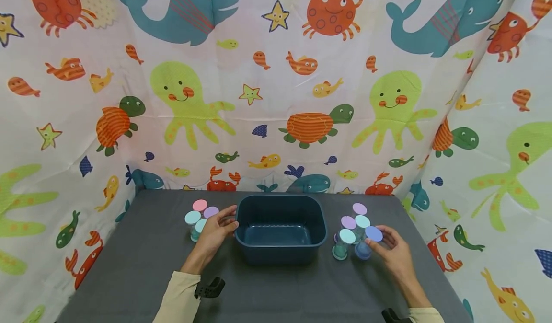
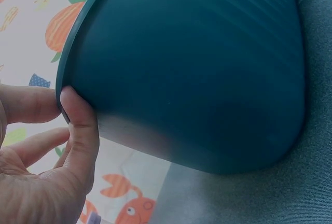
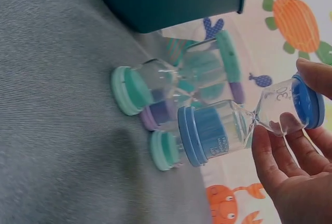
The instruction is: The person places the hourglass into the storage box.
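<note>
A dark teal rectangular tub [image 1: 281, 255] stands mid-table, its inside bare. My left hand [image 1: 214, 239] is at its left side; in the left wrist view the thumb and fingers [image 2: 78, 130] pinch the rim. My right hand [image 1: 393, 253] grips a blue-capped sand timer [image 3: 207, 133] by its upper end, thumb on the cap and fingers along the clear glass. Blue sand lies in its lower bulb, and "30" is printed on the upper one. Close beside it are several other sand timers [image 1: 347, 236] with mint and purple caps.
Left of the tub, partly behind my left hand, is another group of sand timers [image 1: 192, 217] with pink, purple and mint caps. A dark grey cloth [image 1: 276, 294] covers the table. Sea-animal printed curtains [image 1: 258, 145] stand along the back and both sides.
</note>
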The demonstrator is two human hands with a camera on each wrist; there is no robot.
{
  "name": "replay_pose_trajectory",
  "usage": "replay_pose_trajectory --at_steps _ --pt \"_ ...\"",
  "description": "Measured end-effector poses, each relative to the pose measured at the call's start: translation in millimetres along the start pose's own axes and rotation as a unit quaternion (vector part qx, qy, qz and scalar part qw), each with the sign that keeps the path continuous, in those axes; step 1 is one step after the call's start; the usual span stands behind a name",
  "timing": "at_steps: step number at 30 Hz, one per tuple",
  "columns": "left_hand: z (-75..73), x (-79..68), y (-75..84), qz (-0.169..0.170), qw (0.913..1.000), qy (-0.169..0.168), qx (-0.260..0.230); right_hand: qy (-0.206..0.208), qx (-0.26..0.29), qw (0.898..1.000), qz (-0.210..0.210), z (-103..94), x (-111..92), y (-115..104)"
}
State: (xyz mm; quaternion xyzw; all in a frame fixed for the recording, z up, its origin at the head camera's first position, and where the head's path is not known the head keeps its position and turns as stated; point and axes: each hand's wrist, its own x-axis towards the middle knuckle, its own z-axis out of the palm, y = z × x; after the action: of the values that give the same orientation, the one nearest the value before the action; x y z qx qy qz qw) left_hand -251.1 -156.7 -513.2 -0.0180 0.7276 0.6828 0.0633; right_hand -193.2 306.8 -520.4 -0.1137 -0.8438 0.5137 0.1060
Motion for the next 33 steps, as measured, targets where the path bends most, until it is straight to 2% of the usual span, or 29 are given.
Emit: replay_pose_trajectory --at_steps 12,18,27,33 --pt "-0.9 2.1 3.1 0.01 0.9999 0.0 -0.006 0.029 0.002 0.999 -0.031 -18.3 -2 -27" --pt "-0.9 2.0 3.7 0.008 0.9999 0.001 -0.007 0.022 0.005 0.998 -0.05 -20.3 -3 -46" --pt "-2.5 3.1 4.8 0.009 0.9999 0.005 -0.004 0.002 0.038 0.995 -0.093 -20.0 -4 -71" --pt "-0.6 -0.5 1.2 0.001 1.0 0.001 -0.001 -0.004 0.048 0.994 -0.096 -18.5 -9 -79"
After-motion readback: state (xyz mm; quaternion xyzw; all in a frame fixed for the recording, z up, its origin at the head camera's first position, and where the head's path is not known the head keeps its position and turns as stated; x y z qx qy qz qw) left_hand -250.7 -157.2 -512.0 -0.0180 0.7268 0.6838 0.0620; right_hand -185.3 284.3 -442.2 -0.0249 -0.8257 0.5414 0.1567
